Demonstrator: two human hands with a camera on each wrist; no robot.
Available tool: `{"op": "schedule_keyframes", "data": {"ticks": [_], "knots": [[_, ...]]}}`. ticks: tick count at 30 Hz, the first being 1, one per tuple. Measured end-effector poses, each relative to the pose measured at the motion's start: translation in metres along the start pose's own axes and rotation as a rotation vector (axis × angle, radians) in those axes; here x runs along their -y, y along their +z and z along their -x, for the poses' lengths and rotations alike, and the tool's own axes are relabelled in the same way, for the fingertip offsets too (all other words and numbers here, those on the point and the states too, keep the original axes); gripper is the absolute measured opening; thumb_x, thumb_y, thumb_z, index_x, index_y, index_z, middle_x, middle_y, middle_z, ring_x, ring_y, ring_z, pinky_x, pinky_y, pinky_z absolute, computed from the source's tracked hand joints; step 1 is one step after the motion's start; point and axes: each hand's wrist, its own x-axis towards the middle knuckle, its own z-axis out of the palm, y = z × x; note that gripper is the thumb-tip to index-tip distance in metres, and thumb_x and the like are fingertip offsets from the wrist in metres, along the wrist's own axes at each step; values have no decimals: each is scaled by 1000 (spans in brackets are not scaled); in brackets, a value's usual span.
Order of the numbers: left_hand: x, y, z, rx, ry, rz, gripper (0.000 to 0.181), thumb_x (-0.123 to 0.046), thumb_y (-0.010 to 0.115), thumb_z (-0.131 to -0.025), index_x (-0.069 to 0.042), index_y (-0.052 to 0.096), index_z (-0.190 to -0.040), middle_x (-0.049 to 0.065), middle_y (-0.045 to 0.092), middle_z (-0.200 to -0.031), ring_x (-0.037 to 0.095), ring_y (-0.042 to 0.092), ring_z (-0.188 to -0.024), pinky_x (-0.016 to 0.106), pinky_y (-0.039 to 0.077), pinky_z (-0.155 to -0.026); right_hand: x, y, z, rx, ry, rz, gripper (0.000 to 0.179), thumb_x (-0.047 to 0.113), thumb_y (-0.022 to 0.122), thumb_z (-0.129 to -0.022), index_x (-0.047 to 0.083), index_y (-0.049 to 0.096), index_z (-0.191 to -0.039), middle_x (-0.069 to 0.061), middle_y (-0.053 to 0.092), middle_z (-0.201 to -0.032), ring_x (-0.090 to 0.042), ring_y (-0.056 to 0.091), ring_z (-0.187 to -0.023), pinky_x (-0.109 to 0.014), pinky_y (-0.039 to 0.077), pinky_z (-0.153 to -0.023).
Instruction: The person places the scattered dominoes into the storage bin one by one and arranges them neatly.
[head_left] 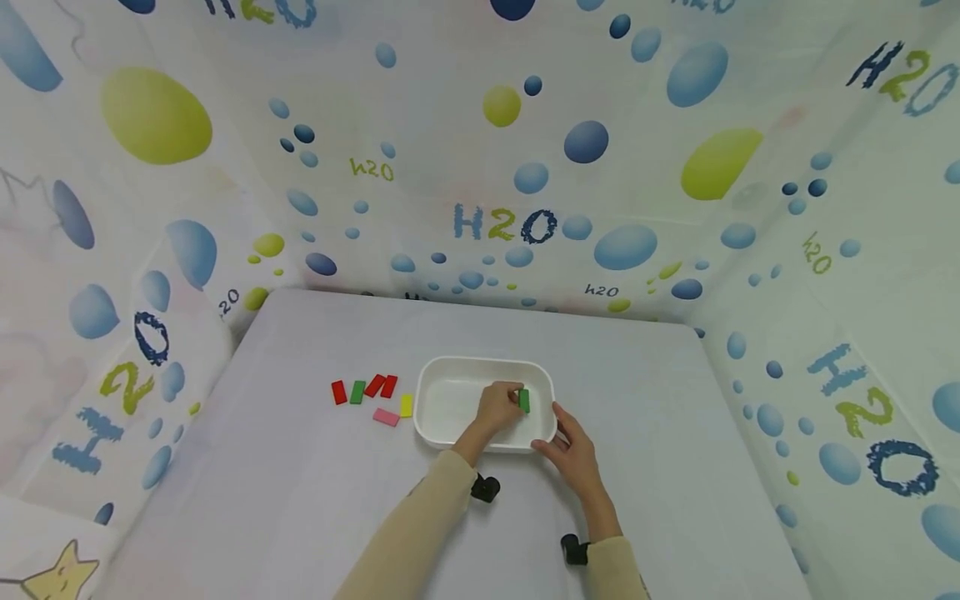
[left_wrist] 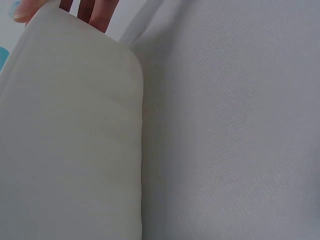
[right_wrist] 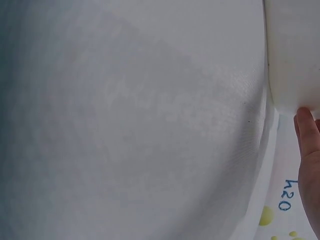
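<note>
A pale desk (head_left: 697, 483) bears a white tray (head_left: 446, 408), beneath the left fingers (head_left: 513, 387) and touching the right fingers (head_left: 567, 420). Left of the left fingers lie three red blocks (head_left: 339, 392), a green block (head_left: 357, 392), a pink block (head_left: 386, 417) and, nearest them, a yellow block (head_left: 407, 406).

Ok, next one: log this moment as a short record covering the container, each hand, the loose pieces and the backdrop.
Container: white tray on a pale table
Left hand: pinches a green piece within the tray's outline; contact with the tray floor cannot be told
Right hand: holds the tray's near right corner
Loose pieces: left of the tray, three red pieces, a second green piece, a pink piece, a yellow piece
Backdrop: white sheeting printed with bubbles and "H2O"
</note>
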Motion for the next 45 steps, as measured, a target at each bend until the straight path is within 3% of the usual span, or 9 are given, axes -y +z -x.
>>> {"op": "schedule_keyframes", "data": {"ticks": [6,13,20,27,34,41,45], "knots": [[-4,7,-1,68,-46,-35,52,6,71,-75,-2,65,-126,5,62,-79,13,49,-69,21,40,-60,1,-1,0,-5,-1,13,75,3,76,-80,-10,38,-144,-31,39,-147,-49,44,-131,-39,45,-98],[-3,12,-1,98,-28,-73,53,6,71,-75,0,64,-127,0,55,-69,10,46,-62,20,36,-56,2,-3,0,18,14,-5,76,3,75,-81,-8,37,-145,-30,37,-148,-49,43,-132,-40,45,-100],[-2,15,-1,121,-10,-100,52,4,73,-75,2,63,-126,2,57,-73,10,47,-65,20,38,-60,2,-4,0,24,19,7,76,3,76,-81,-8,36,-146,-30,37,-149,-49,43,-132,-41,45,-101],[-2,15,-1,134,5,-111,50,5,72,-77,5,62,-126,6,61,-79,12,49,-68,23,42,-62,-28,0,-6,-12,30,-2,77,3,76,-80,-2,39,-147,-25,38,-150,-46,43,-134,-39,44,-102],[-2,14,-1,135,19,-142,53,6,71,-76,4,61,-128,4,58,-77,12,48,-68,22,40,-62,-33,0,-6,-20,26,-13,80,10,80,-78,4,41,-147,-21,41,-150,-42,45,-134,-34,45,-100],[-4,10,1,83,68,-220,56,1,71,-74,0,61,-130,5,61,-81,13,50,-71,25,42,-66,-32,2,-6,-20,30,10,78,8,79,-79,3,41,-147,-21,41,-150,-40,46,-134,-32,45,-100],[-8,-1,9,-39,118,-200,51,-7,71,-79,-3,62,-129,7,65,-89,15,58,-75,26,47,-67,-27,3,-5,-28,17,13,76,2,77,-79,-3,41,-145,-26,42,-147,-45,46,-132,-38,46,-100]]}}
